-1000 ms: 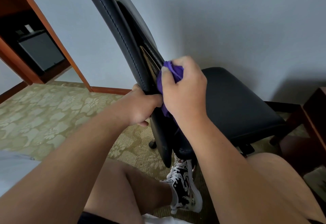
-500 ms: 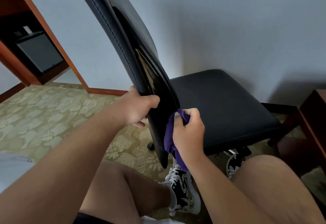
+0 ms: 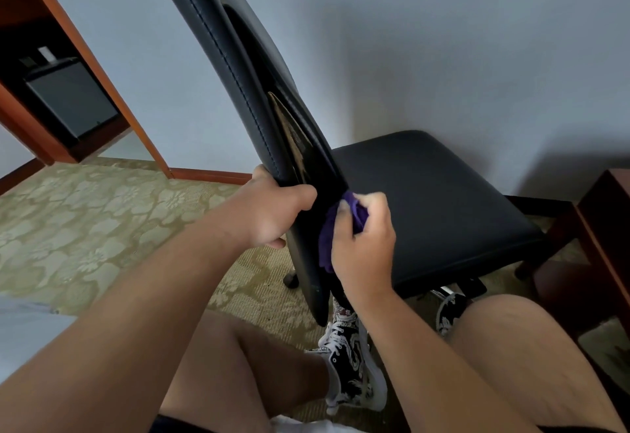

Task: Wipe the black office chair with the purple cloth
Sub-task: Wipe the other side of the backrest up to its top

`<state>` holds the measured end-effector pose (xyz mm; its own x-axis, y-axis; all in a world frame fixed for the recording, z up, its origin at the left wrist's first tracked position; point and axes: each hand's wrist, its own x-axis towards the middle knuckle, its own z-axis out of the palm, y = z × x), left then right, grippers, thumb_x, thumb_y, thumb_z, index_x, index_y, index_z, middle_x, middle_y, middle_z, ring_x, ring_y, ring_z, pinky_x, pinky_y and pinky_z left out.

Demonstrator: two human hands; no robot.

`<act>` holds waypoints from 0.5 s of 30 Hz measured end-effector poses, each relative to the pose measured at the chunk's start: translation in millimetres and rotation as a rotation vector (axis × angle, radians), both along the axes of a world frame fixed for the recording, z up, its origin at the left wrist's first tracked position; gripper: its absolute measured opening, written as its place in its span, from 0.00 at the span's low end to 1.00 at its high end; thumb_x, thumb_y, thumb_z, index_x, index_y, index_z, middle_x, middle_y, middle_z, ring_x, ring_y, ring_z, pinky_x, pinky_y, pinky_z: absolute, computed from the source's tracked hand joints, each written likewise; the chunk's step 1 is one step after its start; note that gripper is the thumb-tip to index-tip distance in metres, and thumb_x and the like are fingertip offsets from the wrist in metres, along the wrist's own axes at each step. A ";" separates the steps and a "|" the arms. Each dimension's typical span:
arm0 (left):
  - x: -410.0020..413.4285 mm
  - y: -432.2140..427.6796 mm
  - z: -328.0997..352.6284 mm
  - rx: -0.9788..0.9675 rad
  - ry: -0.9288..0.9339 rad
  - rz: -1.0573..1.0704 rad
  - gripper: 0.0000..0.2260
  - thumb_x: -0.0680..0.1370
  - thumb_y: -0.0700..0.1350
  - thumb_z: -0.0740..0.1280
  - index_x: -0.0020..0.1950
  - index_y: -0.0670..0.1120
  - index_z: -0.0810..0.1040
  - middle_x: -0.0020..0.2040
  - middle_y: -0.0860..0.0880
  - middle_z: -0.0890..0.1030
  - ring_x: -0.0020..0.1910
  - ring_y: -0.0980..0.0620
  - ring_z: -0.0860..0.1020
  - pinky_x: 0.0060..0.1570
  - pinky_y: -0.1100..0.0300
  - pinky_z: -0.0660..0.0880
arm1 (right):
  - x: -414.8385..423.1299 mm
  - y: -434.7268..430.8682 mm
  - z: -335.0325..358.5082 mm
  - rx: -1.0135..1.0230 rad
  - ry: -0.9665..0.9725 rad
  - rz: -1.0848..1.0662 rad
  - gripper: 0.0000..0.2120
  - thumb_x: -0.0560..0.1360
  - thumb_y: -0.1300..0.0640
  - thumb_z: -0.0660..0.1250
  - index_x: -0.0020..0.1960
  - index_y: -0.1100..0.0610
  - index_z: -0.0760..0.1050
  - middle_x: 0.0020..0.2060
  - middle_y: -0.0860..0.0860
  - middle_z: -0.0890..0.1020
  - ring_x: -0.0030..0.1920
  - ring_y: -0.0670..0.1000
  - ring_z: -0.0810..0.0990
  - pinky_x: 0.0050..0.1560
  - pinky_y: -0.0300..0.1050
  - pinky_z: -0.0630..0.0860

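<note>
Your left hand (image 3: 272, 214) grips the black office chair (image 3: 426, 201) backrest edge; at three o'clock, your right hand (image 3: 364, 245) clutches the purple cloth (image 3: 329, 241) against it.

No legible text — none anywhere

The office chair (image 3: 306, 272) stood on the floor (image 3: 85, 221) against the wall (image 3: 443, 40). Its seat (image 3: 443, 214) lay toward the wall, and its backrest (image 3: 218, 40) tilted toward the person. The left grip (image 3: 272, 214) clasped the backrest's near edge from the left. The right grip (image 3: 364, 252), just to its right, held the cloth (image 3: 327, 245) against the lower backrest, with the cloth between grip and backrest. One shoe (image 3: 351, 374) stood below the backrest's lower end and another shoe (image 3: 450, 313) under the seat's near edge. A cabinet (image 3: 97, 68) stood far left with a box-shaped unit (image 3: 71, 98) inside. A side table (image 3: 603, 228) stood right of the seat.
</note>
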<state>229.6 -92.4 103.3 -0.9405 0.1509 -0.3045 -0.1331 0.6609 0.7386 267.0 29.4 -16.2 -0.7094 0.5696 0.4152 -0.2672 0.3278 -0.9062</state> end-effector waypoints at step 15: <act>0.7 -4.5 1.8 0.021 -0.004 0.005 0.34 0.65 0.56 0.67 0.70 0.52 0.68 0.59 0.49 0.80 0.54 0.47 0.82 0.44 0.48 0.85 | 5.1 -10.2 -23.3 -0.646 -0.474 0.061 0.02 0.81 0.56 0.63 0.51 0.52 0.70 0.47 0.51 0.79 0.45 0.49 0.79 0.41 0.40 0.73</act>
<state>230.3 -96.9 105.1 -0.9400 0.1526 -0.3050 -0.1394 0.6442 0.7520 272.1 19.2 -39.5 -0.7654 0.5487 -0.3363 0.1933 -0.3025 -0.9333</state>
